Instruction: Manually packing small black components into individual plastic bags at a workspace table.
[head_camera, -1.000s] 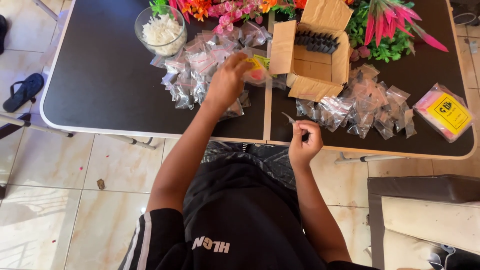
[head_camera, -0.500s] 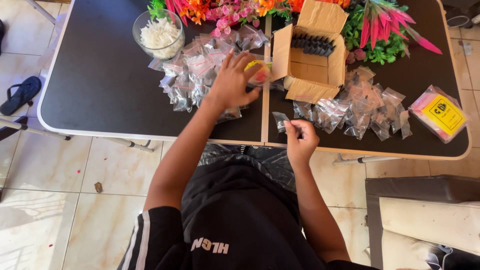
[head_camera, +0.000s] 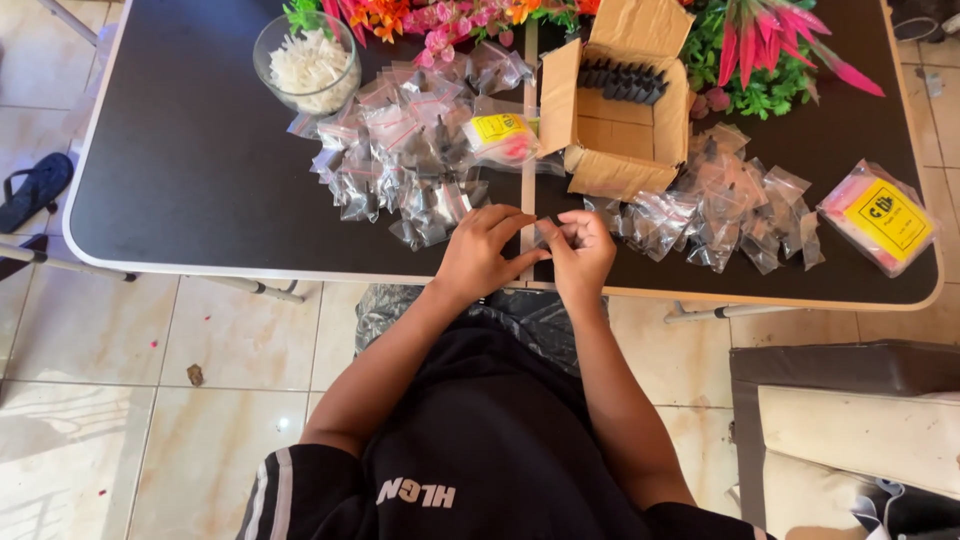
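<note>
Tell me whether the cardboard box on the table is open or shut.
Open. The cardboard box has its flaps folded outward, and a row of small dark pieces shows inside along its far wall.

A small clear zip bag (head_camera: 545, 232) sits pinched between my hands; heaps of clear bags (head_camera: 400, 160) lie left, more (head_camera: 720, 205) right, flanking an open cardboard box (head_camera: 620, 110); a yellow-labelled pink packet (head_camera: 878, 217) far right
</note>
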